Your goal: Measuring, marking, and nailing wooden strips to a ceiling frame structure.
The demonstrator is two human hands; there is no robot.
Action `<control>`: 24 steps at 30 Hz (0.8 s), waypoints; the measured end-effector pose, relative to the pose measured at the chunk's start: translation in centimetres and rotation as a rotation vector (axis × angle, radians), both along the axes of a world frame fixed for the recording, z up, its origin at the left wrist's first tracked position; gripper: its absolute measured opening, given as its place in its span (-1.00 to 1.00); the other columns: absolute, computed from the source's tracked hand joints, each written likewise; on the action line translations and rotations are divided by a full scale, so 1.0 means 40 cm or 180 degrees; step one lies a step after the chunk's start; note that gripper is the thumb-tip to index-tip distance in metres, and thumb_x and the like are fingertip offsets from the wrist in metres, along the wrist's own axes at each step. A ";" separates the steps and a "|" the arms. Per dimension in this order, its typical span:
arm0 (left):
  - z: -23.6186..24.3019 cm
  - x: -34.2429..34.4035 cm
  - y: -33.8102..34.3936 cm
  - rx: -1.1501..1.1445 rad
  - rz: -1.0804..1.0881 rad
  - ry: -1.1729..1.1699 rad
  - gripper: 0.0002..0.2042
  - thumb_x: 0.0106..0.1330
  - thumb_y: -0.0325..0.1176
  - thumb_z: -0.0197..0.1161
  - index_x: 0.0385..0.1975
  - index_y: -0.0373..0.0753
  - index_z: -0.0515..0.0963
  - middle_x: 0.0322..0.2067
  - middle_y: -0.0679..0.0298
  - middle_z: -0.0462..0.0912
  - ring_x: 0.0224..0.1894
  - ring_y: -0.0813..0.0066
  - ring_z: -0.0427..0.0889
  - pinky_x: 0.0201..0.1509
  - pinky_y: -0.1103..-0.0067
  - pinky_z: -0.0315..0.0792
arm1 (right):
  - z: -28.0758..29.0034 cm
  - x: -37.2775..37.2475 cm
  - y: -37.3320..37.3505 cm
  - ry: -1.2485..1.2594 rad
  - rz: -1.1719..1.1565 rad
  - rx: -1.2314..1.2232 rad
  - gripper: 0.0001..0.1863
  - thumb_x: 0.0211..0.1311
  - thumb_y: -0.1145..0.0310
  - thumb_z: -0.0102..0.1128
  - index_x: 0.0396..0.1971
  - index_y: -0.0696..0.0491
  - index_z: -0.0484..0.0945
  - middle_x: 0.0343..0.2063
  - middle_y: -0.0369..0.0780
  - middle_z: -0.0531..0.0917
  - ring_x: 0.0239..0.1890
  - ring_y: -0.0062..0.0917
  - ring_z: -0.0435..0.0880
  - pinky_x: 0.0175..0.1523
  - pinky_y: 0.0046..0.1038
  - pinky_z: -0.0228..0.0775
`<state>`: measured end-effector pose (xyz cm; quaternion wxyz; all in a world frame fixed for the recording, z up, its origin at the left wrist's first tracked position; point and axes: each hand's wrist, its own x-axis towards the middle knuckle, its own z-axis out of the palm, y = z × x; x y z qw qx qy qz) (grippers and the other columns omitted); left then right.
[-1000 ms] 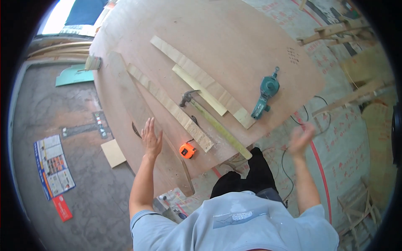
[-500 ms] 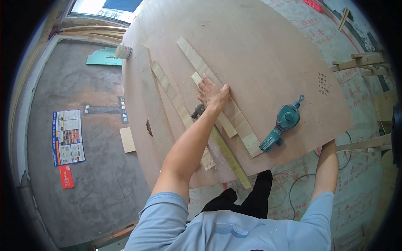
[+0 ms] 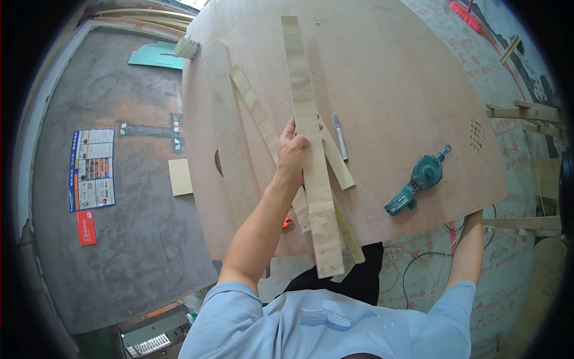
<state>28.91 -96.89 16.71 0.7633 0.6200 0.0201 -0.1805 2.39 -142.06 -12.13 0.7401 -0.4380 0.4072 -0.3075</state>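
My left hand [image 3: 292, 152] grips a long, pale wooden strip [image 3: 304, 90] near its middle, fingers wrapped round its left edge. The strip lies nearly straight away from me over the wooden tabletop [image 3: 388, 90], its near end reaching past the front edge. Partly under it are a shorter wooden strip [image 3: 339, 167] and a yellowish straight strip [image 3: 350, 236]. A marker pen [image 3: 339, 137] rests just right of these. My right forearm [image 3: 467, 248] goes down beside the front right edge of the tabletop, which hides that hand.
At the right lies a teal power tool [image 3: 423, 175]. To the left are another strip [image 3: 254, 102] and a wide board [image 3: 224, 102], with a toothed saw blade [image 3: 217, 163] beside it. A tub [image 3: 188, 48] stands at the far left edge. Cables [image 3: 412, 263] run across the floor.
My left hand has taken hold of the long strip, lifted it and swung it leftward, its near end now closer to me. The marker pen has come into sight. The right hand stays hidden.
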 end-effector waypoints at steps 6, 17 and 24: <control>0.054 -0.092 0.140 -0.0479 -0.0047 0.0004 -0.29 0.00 -0.60 -0.05 0.33 -0.31 0.24 0.09 0.03 0.56 -0.15 0.31 0.69 -0.06 0.47 0.64 | -0.024 0.034 0.006 -0.0116 0.0187 -0.0097 -0.48 0.45 0.11 0.02 0.23 0.15 0.38 0.11 -0.15 0.57 0.08 -0.37 0.58 0.06 -0.33 0.45; 0.157 -0.208 0.372 -0.2240 -0.0658 0.0160 -0.51 0.48 -0.36 -0.04 0.40 -0.01 0.15 0.06 0.13 0.54 -0.12 0.36 0.63 -0.12 0.43 0.62 | 0.432 -0.484 0.557 0.1118 -0.0736 -0.1431 -0.64 0.45 0.25 0.08 0.10 0.15 0.48 -0.22 -0.30 0.61 -0.16 -0.62 0.58 -0.04 -0.49 0.47; 0.221 -0.438 0.421 -0.1064 -0.0246 -0.0994 -0.26 0.41 -0.36 0.20 0.50 -0.16 -0.08 0.20 0.20 0.39 0.15 0.39 0.44 0.25 0.49 0.36 | 1.029 -0.340 1.518 0.1625 0.1635 -0.3565 -0.52 0.32 0.44 0.15 0.23 0.11 0.39 -0.06 -0.19 0.64 -0.11 -0.46 0.63 0.10 -0.44 0.43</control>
